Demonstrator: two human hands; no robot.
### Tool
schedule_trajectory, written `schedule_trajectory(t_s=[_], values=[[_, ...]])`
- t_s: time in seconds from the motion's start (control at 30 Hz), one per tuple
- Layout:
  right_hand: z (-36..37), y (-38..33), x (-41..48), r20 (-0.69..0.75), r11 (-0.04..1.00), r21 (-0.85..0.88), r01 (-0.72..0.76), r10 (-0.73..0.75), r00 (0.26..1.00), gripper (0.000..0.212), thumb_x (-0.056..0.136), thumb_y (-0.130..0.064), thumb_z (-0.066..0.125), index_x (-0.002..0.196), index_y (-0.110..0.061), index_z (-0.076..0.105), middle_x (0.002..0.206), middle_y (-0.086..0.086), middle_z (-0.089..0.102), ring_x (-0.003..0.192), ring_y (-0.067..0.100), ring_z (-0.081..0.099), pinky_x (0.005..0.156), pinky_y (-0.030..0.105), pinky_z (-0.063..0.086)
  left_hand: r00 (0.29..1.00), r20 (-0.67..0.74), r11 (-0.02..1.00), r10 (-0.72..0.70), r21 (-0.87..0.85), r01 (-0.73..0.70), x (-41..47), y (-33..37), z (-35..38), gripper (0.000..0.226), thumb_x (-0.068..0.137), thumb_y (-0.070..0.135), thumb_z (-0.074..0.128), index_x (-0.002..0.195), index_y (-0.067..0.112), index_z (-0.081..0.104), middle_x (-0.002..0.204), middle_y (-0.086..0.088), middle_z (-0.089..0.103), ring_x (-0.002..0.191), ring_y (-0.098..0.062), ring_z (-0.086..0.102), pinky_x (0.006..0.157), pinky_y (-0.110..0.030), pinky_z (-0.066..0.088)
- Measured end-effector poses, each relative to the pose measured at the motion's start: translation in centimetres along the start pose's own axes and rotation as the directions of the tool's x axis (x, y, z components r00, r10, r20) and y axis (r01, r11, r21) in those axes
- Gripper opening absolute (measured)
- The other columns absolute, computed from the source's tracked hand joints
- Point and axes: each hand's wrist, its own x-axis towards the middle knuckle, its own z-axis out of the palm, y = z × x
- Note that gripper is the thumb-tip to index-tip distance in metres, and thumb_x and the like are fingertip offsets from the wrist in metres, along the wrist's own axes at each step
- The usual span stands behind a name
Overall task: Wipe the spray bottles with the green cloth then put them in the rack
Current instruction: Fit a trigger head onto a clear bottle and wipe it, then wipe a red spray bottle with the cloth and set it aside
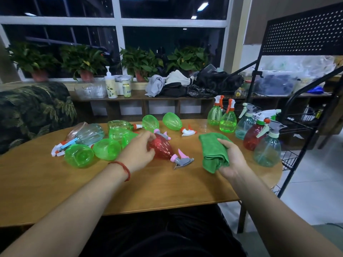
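Faced an oval wooden worktop [55,191] in a room with a dark multi-pane window [167,39]. Noted potted green plants [83,60] along the sill. Below them, logged a low wooden shelf [133,98] carrying a white pump bottle [110,84] and a heap of clothes [176,84]. Spotted a leaf-patterned sofa [33,112] past the worktop's left end.

Found the red translucent plastic spray bottle [163,148] lying on its side mid-worktop, pink-and-grey trigger head pointing right and toward the near edge. Had the left hand [138,154] curled round its wide base end, fingers over the top, thumb on the near side. Gripped the folded green microfibre cloth [213,151] in the right hand [232,160], thumb on top, fingers underneath. Kept the cloth just right of the trigger head, clear of the bottle.

Saw a jumble of green and pale-blue plastic bottles [92,151] lying on their sides left of and behind the left hand. Counted five upright spray bottles [228,121] clustered at the right end, beside the black metal rack [297,34] with perforated top panel and wire shelves. Could not tell whether the rearmost stood on the worktop or on a rack shelf.

Had bare wood along the whole near edge and between the hands. Found the right rim crowded: upright bottles close to it, rack frame just beyond.
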Motion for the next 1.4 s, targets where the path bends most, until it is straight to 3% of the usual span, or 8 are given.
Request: schedule_trajectory(t_s=[0.2, 0.53, 0.67, 0.83, 1.0, 1.13, 1.33, 1.4], values=[[-0.8, 1.4, 1.3, 0.043, 0.998, -0.035, -0.061, 0.063, 0.997, 0.042, 0.099, -0.013, 0.069, 0.138, -0.001, 0.063, 0.131, 0.022, 0.073, 0.126, 0.036, 0.069, 0.097, 0.045, 0.058, 0.946, 0.322, 0.902, 0.027, 0.4, -0.162, 5.3, -1.1, -2.2, 0.1, 0.079, 0.033, 0.084, 0.163, 0.027, 0.031, 0.163, -0.003, 0.039, 0.155, -0.027, 0.03, 0.127, -0.051, 0.027], [-2.3, 2.8, 1.3, 0.156, 0.997, -0.076, 0.023, -0.011, 0.988, 0.055, 0.091, -0.003, 0.073, 0.144, -0.006, 0.059, 0.125, 0.019, 0.075, 0.098, 0.032, 0.079, 0.074, 0.043, 0.065, 0.913, 0.405, 0.807, 0.052, 0.521, -0.278, 6.9, -1.6, -1.2, 0.096, 0.061, 0.076, 0.079, 0.14, 0.03, 0.05, 0.126, 0.002, 0.053, 0.128, -0.023, 0.046, 0.116, -0.046, 0.033], [-1.9, 3.1, 1.0, 0.207, 0.992, -0.112, 0.062, -0.038, 0.978, 0.044, 0.097, -0.003, 0.071, 0.141, -0.005, 0.061, 0.123, 0.018, 0.076, 0.098, 0.029, 0.078, 0.074, 0.04, 0.066, 0.96, 0.28, 0.947, 0.025, 0.301, -0.112, 4.2, -0.7, -1.1, 0.076, 0.065, 0.064, 0.088, 0.117, 0.029, 0.044, 0.108, 0.006, 0.064, 0.093, -0.018, 0.063, 0.074, -0.031, 0.046], [-1.0, 4.3, 0.6, 0.229, 0.975, -0.132, 0.181, -0.148, 0.962, 0.037, 0.093, 0.007, 0.072, 0.128, -0.004, 0.067, 0.122, 0.019, 0.077, 0.103, 0.032, 0.078, 0.079, 0.039, 0.066, 0.989, -0.091, 0.993, -0.113, -0.046, 0.109, 0.1, -0.6, 0.1, 0.077, 0.065, 0.051, 0.096, 0.117, 0.027, 0.044, 0.11, 0.006, 0.061, 0.094, -0.017, 0.062, 0.079, -0.031, 0.048], [1.7, 7.2, 1.3, 0.214, 0.863, -0.279, 0.422, -0.372, 0.903, 0.035, 0.094, 0.011, 0.071, 0.12, -0.013, 0.074, 0.118, 0.008, 0.08, 0.112, 0.03, 0.076, 0.096, 0.044, 0.062, 0.859, -0.341, 0.864, -0.382, -0.461, 0.201, -2.9, 0.1, 2.8, 0.079, 0.063, 0.044, 0.1, 0.114, 0.026, 0.043, 0.107, 0.006, 0.063, 0.093, -0.014, 0.066, 0.077, -0.031, 0.049], [4.6, 9.3, 1.4, 0.317, 0.753, -0.38, 0.538, -0.44, 0.84, 0.047, 0.099, 0.01, 0.065, 0.13, -0.025, 0.073, 0.122, -0.006, 0.079, 0.116, 0.013, 0.074, 0.099, 0.029, 0.059, 0.813, -0.375, 0.811, -0.445, -0.553, 0.189, -3.8, 1.1, 4.4, 0.081, 0.064, 0.044, 0.1, 0.118, 0.026, 0.042, 0.112, 0.007, 0.06, 0.098, -0.016, 0.067, 0.082, -0.031, 0.052], [5.4, 10.6, 2.0, 0.349, 0.814, -0.303, 0.494, -0.388, 0.853, 0.046, 0.104, 0.01, 0.056, 0.138, -0.016, 0.071, 0.135, -0.001, 0.074, 0.129, 0.018, 0.068, 0.11, 0.038, 0.055, 0.961, -0.207, 0.912, -0.183, -0.4, 0.087, -5.8, 0.9, 5.6, 0.107, 0.067, 0.041, 0.1, 0.153, 0.031, 0.036, 0.142, 0.011, 0.04, 0.121, 0.002, 0.047, 0.1, -0.004, 0.035], [5.1, 10.5, 1.8, 0.355, 0.85, -0.268, 0.454, -0.351, 0.867, 0.044, 0.104, 0.011, 0.054, 0.135, -0.014, 0.072, 0.134, 0.001, 0.075, 0.129, 0.022, 0.069, 0.109, 0.04, 0.056, 0.983, -0.16, 0.899, -0.093, -0.437, 0.013, -6.3, 0.3, 5.2, 0.105, 0.068, 0.034, 0.1, 0.15, 0.037, 0.035, 0.147, 0.014, 0.045, 0.128, 0.002, 0.052, 0.113, -0.015, 0.041]])
